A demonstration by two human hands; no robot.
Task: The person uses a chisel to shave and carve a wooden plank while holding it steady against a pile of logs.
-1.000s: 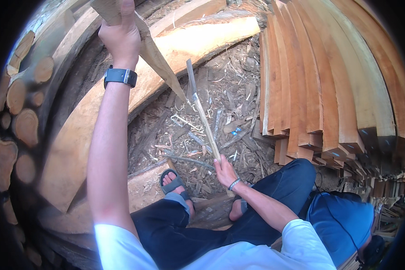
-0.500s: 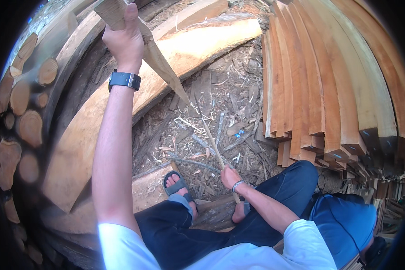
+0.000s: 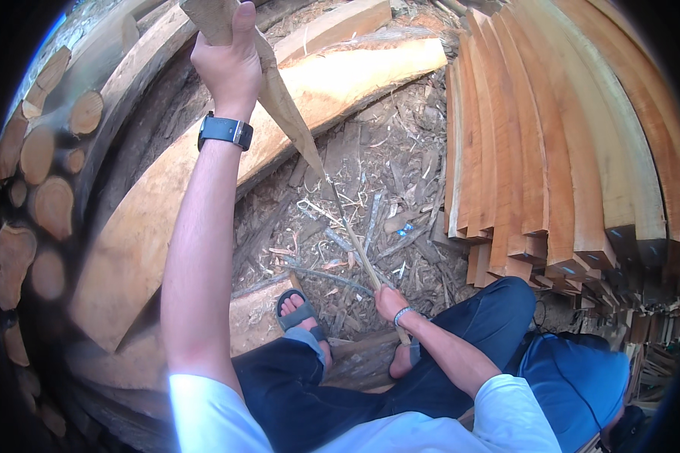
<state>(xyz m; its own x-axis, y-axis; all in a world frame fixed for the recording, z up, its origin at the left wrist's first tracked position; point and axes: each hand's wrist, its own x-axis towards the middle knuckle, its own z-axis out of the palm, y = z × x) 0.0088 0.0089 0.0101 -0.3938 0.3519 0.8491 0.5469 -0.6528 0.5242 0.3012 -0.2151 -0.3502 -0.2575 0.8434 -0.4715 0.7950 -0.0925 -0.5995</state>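
My left hand point(image 3: 230, 72) is raised at the upper left, closed around a long pale piece of wood point(image 3: 287, 109) that narrows to a point at its lower end. Low in the middle, my right hand point(image 3: 390, 303) grips what looks like a long-handled knife point(image 3: 364, 258), with a thin wooden shaft and a slim dark blade. Its blade meets or overlaps the wood's pointed end; whether they touch I cannot tell. The shaft runs on behind my right hand toward my foot.
A thick slab point(image 3: 159, 215) curves across the left, beside stacked round logs point(image 3: 53, 208). Sawn reddish beams point(image 3: 536, 151) are piled at the right. Bark and shavings point(image 3: 340, 241) litter the ground. A person in a blue shirt point(image 3: 570, 377) is close by at the lower right.
My left hand and the wood have shifted slightly right and down in the view. The knife's blade now lies across the wood's tip instead of standing out beside it.
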